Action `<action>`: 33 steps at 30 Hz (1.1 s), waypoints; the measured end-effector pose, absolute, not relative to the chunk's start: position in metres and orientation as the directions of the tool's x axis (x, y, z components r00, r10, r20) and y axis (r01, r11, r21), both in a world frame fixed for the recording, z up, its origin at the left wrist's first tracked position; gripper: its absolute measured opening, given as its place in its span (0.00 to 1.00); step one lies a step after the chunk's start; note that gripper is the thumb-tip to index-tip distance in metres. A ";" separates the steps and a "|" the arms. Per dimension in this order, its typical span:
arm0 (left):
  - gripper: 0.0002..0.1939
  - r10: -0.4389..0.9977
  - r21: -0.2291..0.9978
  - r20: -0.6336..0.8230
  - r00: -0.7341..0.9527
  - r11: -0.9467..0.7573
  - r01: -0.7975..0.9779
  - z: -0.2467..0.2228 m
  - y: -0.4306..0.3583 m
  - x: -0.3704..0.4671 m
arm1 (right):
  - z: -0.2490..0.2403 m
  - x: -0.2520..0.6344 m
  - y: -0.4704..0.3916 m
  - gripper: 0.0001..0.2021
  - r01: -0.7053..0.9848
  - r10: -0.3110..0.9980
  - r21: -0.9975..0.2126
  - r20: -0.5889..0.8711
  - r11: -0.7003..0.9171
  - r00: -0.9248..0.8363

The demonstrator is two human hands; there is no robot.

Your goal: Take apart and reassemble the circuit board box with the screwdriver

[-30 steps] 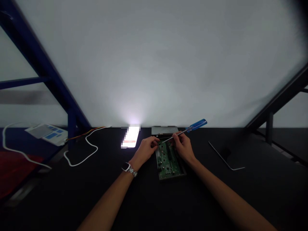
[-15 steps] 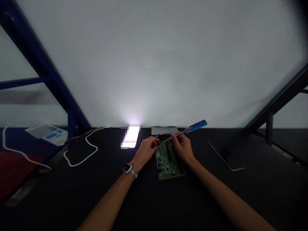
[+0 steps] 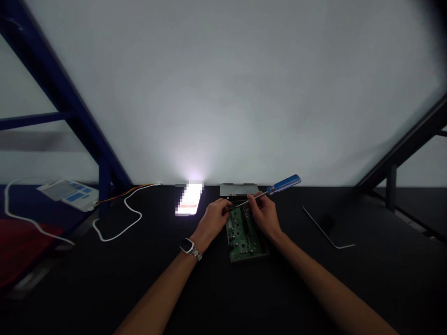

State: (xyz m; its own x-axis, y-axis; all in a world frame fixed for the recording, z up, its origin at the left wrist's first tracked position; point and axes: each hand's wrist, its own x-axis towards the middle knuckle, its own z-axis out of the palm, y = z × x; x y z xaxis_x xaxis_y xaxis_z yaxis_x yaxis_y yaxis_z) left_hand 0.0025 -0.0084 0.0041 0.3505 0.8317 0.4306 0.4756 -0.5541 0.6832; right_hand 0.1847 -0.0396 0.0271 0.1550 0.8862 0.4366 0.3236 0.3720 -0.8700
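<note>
A green circuit board (image 3: 244, 237) lies on the black table in front of me. My right hand (image 3: 263, 211) grips the metal shaft of a screwdriver (image 3: 284, 184), whose blue handle sticks out up and to the right. The shaft slants down left toward the board's far left corner. There the curled fingers of my left hand (image 3: 214, 216) meet the board's edge, near the screwdriver's tip. Whether they pinch something small is hidden. A watch (image 3: 187, 246) and a bracelet are on my left wrist.
A glowing phone (image 3: 190, 199) stands left of the board by the wall. Behind the board lies a flat grey panel (image 3: 237, 190). A white cable (image 3: 139, 216) winds across the left side. At right lies a bent metal rod (image 3: 323, 230). Blue frame bars (image 3: 70, 97) slope at left.
My left wrist has turned and shifted slightly. The screwdriver and the board have stayed almost where they were, and my right hand has barely moved.
</note>
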 end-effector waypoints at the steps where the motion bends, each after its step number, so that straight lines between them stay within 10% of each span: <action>1: 0.15 0.834 0.682 0.426 0.352 -0.551 0.481 0.005 -0.009 0.003 | 0.028 0.185 -0.040 0.16 0.327 0.885 -0.869 0.438 0.371 0.159; 17: 0.08 0.745 0.372 0.354 0.566 -0.667 0.645 0.034 0.030 -0.005 | 0.033 0.201 -0.030 0.18 0.229 0.888 -0.908 0.400 0.350 0.229; 33: 0.09 0.747 0.616 0.561 0.358 -0.665 0.422 0.028 0.005 0.015 | 0.056 0.190 -0.022 0.13 0.427 0.866 -0.790 0.499 0.440 0.029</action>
State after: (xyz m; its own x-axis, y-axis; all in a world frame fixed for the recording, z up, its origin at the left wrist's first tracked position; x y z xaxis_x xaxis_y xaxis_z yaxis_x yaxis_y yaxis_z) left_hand 0.0148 0.0048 0.0284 0.3575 0.7467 0.5609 0.4224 -0.6650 0.6160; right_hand 0.1900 -0.0221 0.0563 0.0289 0.8663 0.4986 0.4270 0.4403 -0.7898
